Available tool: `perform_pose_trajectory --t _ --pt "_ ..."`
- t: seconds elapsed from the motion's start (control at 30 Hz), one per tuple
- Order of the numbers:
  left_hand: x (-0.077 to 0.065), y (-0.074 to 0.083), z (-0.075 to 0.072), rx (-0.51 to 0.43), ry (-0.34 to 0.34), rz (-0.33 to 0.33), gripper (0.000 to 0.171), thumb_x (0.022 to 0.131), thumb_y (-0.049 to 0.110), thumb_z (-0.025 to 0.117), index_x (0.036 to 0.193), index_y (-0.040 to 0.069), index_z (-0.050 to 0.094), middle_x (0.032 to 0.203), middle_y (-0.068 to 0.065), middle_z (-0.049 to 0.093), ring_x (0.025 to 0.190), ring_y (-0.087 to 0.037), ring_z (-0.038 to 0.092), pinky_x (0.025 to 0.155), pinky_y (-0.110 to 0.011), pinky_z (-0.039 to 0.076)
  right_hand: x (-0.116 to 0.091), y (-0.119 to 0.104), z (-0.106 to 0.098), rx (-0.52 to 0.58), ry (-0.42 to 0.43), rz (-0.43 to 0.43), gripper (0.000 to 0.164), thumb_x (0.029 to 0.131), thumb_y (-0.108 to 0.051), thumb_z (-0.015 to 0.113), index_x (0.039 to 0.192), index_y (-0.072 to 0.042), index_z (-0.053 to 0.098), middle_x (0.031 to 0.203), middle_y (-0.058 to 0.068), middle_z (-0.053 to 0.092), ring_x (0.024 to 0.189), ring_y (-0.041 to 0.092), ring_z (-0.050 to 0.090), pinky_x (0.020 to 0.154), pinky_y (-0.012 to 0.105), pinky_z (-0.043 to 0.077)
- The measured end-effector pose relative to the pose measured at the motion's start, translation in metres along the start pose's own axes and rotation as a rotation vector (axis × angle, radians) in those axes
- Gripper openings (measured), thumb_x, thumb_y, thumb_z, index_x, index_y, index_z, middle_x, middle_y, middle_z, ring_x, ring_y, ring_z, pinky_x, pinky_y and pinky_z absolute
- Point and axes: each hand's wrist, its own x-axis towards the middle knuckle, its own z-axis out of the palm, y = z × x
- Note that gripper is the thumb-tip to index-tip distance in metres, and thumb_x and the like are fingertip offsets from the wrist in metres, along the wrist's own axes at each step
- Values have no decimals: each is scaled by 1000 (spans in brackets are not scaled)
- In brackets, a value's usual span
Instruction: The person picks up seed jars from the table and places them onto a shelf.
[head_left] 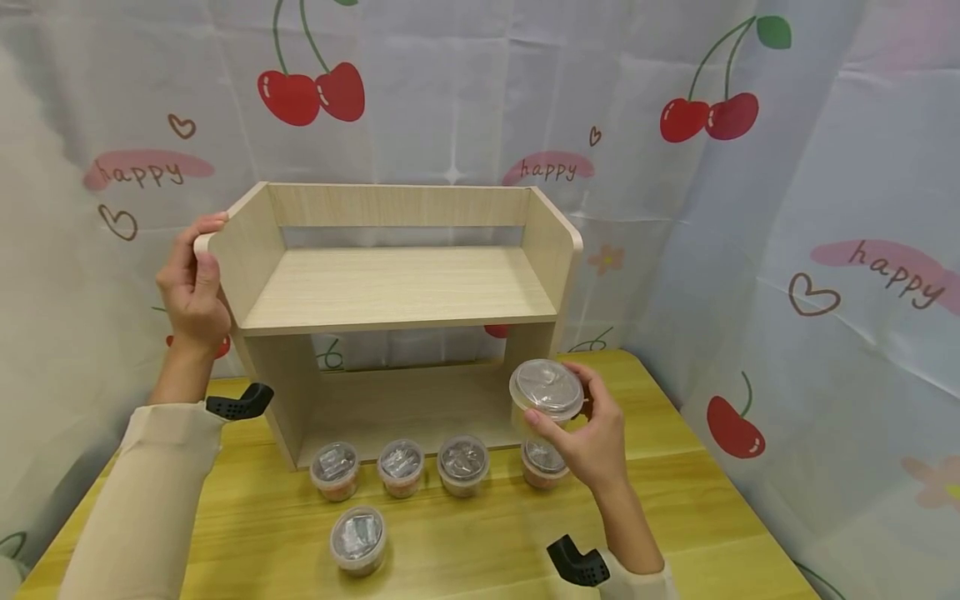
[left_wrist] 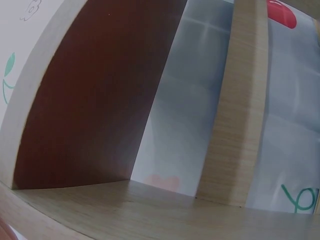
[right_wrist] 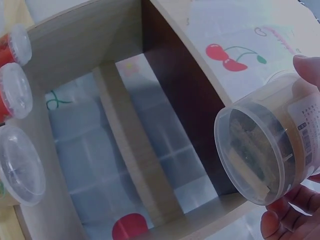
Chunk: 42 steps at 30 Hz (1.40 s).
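A small two-tier wooden shelf [head_left: 405, 287] stands on the table. My left hand [head_left: 193, 287] grips the front edge of its upper left side panel, thumb inside and fingers outside. In my right hand [head_left: 592, 425] is a clear round plastic tub [head_left: 549, 387] with a lid, held between thumb and fingers by its side. It is raised in front of the shelf's lower right part. The right wrist view shows the same tub [right_wrist: 255, 150] tilted, with a printed label and the fingers [right_wrist: 295, 207] curled beneath it. Below it, another lidded tub [head_left: 543, 467] is partly covered.
Along the shelf's front edge stand more lidded tubs, among them a left one [head_left: 334, 473], a middle one [head_left: 401, 469] and a third [head_left: 462, 467]. Nearer me is a single tub [head_left: 358, 542]. A printed curtain [head_left: 450, 108] hangs behind the yellow wooden table [head_left: 465, 558].
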Motion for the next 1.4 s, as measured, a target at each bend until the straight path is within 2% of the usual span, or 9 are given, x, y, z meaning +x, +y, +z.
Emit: perform_pose_trajectory --t 0.4,1.07,1.4 --pt "0 0 -1 7 -6 9 36 89 2 39 111 -17 60 116 -18 67 114 -25 58 100 -32 40 22 -7 -7 -11 38 24 72 64 -5 84 130 3 56 104 15 64 84 11 54 65 17 44" --pt "0 -1 -1 13 6 9 35 90 2 39 110 -17 60 115 -17 67 112 -24 59 101 -32 40 48 -17 -4 -51 60 28 67 69 -17 85 128 0 58 101 14 65 84 16 54 64 25 45" --pt "-1 0 0 3 7 13 34 91 2 40 111 -18 60 115 -18 67 112 -24 59 101 -32 40 60 -23 0 -52 74 45 69 67 -18 87 128 -1 59 101 14 66 81 16 54 64 26 45"
